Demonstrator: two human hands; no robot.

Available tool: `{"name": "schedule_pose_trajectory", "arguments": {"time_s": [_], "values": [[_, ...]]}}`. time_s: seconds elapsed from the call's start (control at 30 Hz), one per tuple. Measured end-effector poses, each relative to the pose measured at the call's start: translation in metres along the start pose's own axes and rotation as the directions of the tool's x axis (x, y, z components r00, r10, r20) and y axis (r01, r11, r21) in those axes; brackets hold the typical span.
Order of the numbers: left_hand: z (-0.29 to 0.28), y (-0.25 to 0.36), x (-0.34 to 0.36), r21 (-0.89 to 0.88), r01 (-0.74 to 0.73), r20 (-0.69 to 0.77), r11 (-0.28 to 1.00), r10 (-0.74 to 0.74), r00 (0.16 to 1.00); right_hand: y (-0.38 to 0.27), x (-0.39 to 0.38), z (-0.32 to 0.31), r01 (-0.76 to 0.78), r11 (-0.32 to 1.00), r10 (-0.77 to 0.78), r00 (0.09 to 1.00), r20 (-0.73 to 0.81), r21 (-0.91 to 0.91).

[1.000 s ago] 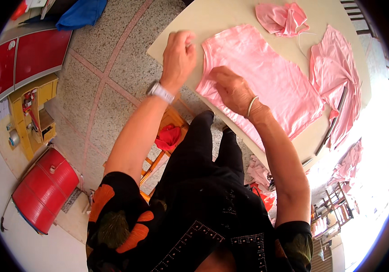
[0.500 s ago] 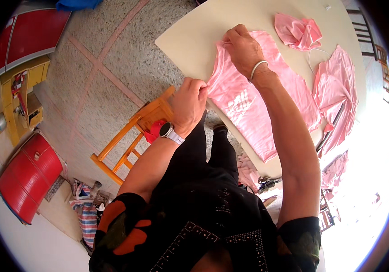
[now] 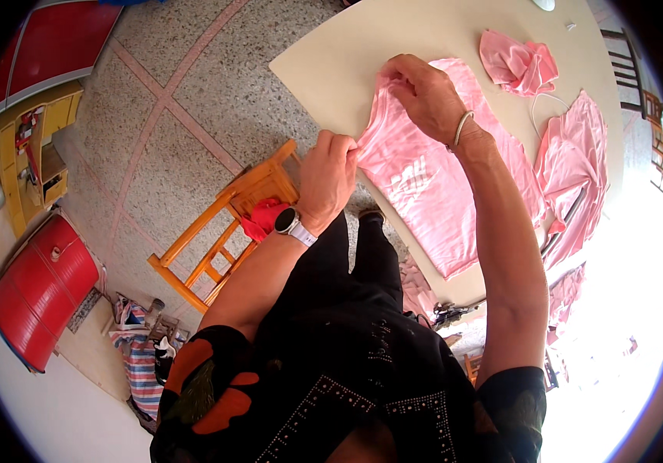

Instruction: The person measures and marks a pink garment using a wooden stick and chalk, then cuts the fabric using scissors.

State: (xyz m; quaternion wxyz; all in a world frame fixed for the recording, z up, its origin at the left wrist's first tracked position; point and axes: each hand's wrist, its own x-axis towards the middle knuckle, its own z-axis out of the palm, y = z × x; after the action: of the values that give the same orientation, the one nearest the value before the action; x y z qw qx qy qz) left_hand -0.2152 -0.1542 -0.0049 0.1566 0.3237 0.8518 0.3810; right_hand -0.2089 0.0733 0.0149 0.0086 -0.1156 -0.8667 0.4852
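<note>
The left hand (image 3: 330, 179) has thumb and fingers pinched together on a near corner of the pink garment (image 3: 455, 185), right at the table's rim, while the right hand (image 3: 430, 96) curls over the far end of the same edge; its fingertips are partly hidden, so I cannot tell whether cloth is clamped between them. The garment lies mostly flat on the pale table (image 3: 324, 69), along the side nearest the person, a white print showing beside the right forearm. It looks like thin, light knit, soft and limp, perhaps a little slick, so it should crease or slide easily and would probably sag between two grips; nothing about it seems fragile. The banded edge under the hands looks the best place to hold, one pinch at each end, keeping the fabric taut without stretching it. Beyond it lie a bunched pink piece (image 3: 518, 62), a white cord (image 3: 534, 116) and, toward the table's right side, a rumpled pink cloth (image 3: 575, 158). Farther out, left of the person's legs, a wooden chair (image 3: 185, 266) carries a red cloth (image 3: 262, 221)
</note>
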Motion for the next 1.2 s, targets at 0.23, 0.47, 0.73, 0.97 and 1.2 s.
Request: {"name": "schedule_pose_trajectory", "arguments": {"time_s": [0.23, 0.47, 0.73, 0.97, 1.2], "values": [[0.0, 0.001, 0.0, -0.022, 0.015, 0.023, 1.0, -0.014, 1.0, 0.007, 0.008, 0.006, -0.09, 0.991, 0.099, 0.991, 0.092, -0.098], [-0.002, -0.002, -0.005, 0.085, -0.074, 0.041, 0.994, 0.071, 0.997, 0.009, 0.006, 0.015, -0.032, 0.979, 0.035, 0.999, 0.014, -0.201], [-0.011, 0.014, 0.001, 0.123, -0.331, 0.093, 0.935, 0.321, 0.942, 0.004, 0.003, 0.019, -0.079, 0.954, 0.086, 0.996, 0.012, -0.29], [0.002, 0.006, -0.008, 0.23, -0.274, 0.205, 0.934, 0.229, 0.952, 0.0, 0.006, 0.014, 0.014, 0.988, -0.007, 0.999, 0.042, -0.157], [0.002, 0.007, -0.01, 0.279, -0.259, 0.181, 0.925, 0.214, 0.96, 0.003, 0.005, 0.028, 0.01, 0.934, -0.004, 1.0, 0.018, -0.356]]}}
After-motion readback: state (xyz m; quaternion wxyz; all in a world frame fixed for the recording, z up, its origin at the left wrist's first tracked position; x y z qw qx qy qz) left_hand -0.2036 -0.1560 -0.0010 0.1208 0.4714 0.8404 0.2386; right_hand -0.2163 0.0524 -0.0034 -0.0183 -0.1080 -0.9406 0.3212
